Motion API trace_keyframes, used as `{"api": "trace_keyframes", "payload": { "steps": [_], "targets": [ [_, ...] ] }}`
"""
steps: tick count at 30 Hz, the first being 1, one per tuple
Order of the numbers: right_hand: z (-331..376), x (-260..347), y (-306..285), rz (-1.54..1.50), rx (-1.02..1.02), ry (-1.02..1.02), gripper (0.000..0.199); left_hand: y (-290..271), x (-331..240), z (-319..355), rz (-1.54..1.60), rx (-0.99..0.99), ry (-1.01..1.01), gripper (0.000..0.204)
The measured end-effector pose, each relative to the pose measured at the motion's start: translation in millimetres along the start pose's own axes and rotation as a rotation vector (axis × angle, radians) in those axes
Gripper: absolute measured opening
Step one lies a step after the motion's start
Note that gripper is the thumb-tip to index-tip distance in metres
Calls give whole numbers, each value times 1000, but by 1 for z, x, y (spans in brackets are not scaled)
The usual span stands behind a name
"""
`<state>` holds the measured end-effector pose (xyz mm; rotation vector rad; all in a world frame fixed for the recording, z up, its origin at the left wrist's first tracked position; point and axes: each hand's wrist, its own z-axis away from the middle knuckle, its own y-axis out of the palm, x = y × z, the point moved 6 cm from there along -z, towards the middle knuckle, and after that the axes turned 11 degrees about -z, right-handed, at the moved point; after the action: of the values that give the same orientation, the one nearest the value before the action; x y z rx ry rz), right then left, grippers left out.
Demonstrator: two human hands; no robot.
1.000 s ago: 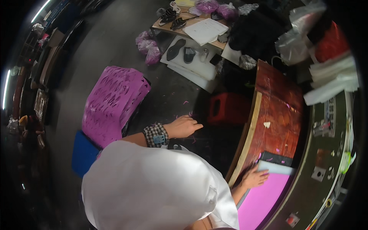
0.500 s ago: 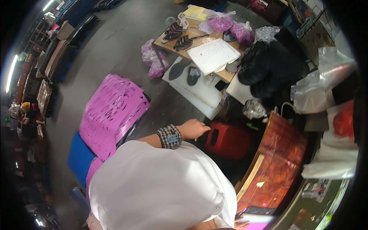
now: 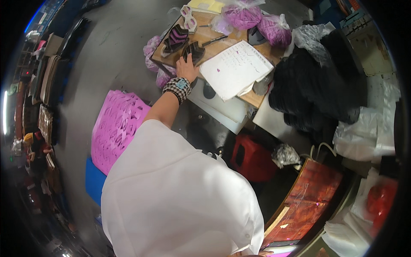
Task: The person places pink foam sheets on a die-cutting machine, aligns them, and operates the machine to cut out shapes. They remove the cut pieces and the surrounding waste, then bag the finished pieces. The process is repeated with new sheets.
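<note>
The big wooden tabletop (image 3: 212, 49) comes first. The pink sheets (image 3: 117, 128) already have holes. I cannot tell if the left hand's (image 3: 187, 70) fingers pinch, nor the right hand's (image 3: 266, 253). The small dark piece (image 3: 195, 50) lies on the tabletop at the left fingers, not lifted yet.

Left grip (image 3: 186, 70) touches a dark piece (image 3: 197, 50) on a table (image 3: 210, 52)

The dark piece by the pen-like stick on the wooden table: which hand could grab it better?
Probably the left hand: it reaches right up to the dark piece. The right hand barely shows at the picture's bottom edge, much farther away.
</note>
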<state>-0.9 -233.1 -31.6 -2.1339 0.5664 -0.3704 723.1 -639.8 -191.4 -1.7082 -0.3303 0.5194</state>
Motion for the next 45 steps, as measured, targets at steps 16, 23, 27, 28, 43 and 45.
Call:
{"api": "trace_keyframes", "payload": {
  "steps": [16, 23, 27, 28, 43, 45],
  "targets": [
    [-31, 193, -34, -104, 95, 65, 42, -1, 21, -26, 562, 309, 111, 57],
    [9, 319, -24, -740, 317, 388, 27, -72, -90, 65, 1576, 1558, 90, 57],
    [32, 346, -23, -1161, 390, 696, 28, -138, -166, 181, 1703, 2911, -804, 75],
    [36, 346, -27, -1364, 331, 759, 30, -150, -177, 210, 1571, 3000, -856, 82],
    [242, 152, -231, -2155, -617, 918, 72, -293, -108, 635, 79, 3543, -238, 78],
    [264, 122, -248, -2162, -773, 968, 75, -294, -100, 669, -67, 3410, 129, 74]
  ]
}}
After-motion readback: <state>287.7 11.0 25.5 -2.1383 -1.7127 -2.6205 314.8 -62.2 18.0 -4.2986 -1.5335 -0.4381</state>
